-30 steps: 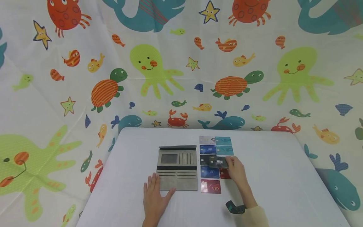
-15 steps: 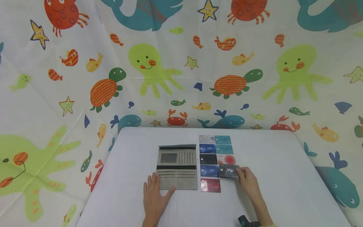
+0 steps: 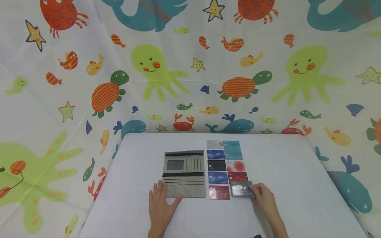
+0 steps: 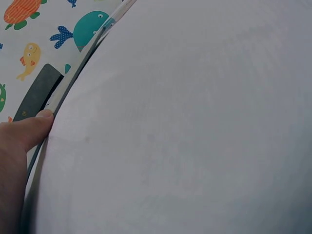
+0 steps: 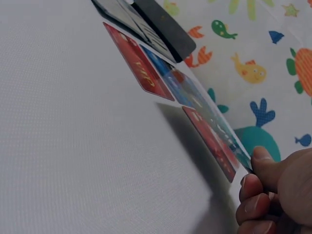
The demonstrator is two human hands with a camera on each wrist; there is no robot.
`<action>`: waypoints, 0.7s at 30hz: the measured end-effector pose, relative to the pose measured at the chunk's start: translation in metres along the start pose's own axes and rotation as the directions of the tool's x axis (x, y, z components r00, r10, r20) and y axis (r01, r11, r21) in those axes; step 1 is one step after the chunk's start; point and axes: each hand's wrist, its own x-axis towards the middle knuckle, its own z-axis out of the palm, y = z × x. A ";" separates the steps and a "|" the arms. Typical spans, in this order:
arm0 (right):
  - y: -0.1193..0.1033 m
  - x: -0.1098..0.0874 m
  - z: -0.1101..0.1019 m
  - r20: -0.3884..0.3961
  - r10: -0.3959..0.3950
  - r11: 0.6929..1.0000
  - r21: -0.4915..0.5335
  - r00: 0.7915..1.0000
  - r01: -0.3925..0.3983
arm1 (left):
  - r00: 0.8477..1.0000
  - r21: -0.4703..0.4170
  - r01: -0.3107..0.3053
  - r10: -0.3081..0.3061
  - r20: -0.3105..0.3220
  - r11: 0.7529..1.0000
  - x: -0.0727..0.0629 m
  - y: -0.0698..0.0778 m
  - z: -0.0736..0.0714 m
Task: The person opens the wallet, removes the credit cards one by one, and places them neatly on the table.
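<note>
In the head view my left hand (image 3: 160, 205) lies with straight fingers at the lower left of an opened grey wallet (image 3: 193, 191). The left wrist view shows its thumb (image 4: 36, 126) at the wallet's edge. My right hand (image 3: 266, 199) pinches the right edge of a dark grey Vip card (image 3: 241, 189). That card covers the lower part of a red VIP card (image 3: 238, 176) and sits just right of another red VIP card (image 3: 219, 192). In the right wrist view the right thumb (image 5: 261, 158) and curled fingers meet at the pinched card's edge, seen nearly edge-on, with a shadow on the table below.
Two columns of cards lie right of the wallet: blue VIP cards (image 3: 215, 154), a black card (image 3: 217, 165), teal VIP cards (image 3: 233, 154), a white card with a red circle (image 3: 236, 166) and a pale card (image 3: 214, 144). A sea-animal cloth (image 3: 178, 82) hangs behind the white table (image 3: 285, 165).
My right hand has moved the dark grey card from over the black card, right and then toward me. The circle card and red card beneath have come into view. The left hand stays on the wallet.
</note>
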 end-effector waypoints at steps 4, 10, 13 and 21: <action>0.001 -0.001 0.003 -0.002 0.005 1.000 -0.031 1.000 -0.005 | 1.000 0.005 0.005 -0.005 0.009 1.000 0.001 -0.002 0.002; 0.000 -0.003 0.008 -0.011 -0.008 0.994 -0.108 1.000 0.006 | 1.000 -0.006 0.002 -0.002 0.012 1.000 0.002 -0.003 0.003; -0.001 -0.004 0.011 -0.025 -0.033 0.986 -0.165 0.999 0.028 | 1.000 -0.003 0.003 -0.003 0.014 1.000 0.002 -0.003 0.002; -0.009 -0.011 0.014 -0.050 -0.107 0.937 -0.339 0.993 0.084 | 1.000 0.002 0.013 -0.013 0.022 1.000 0.001 -0.002 0.001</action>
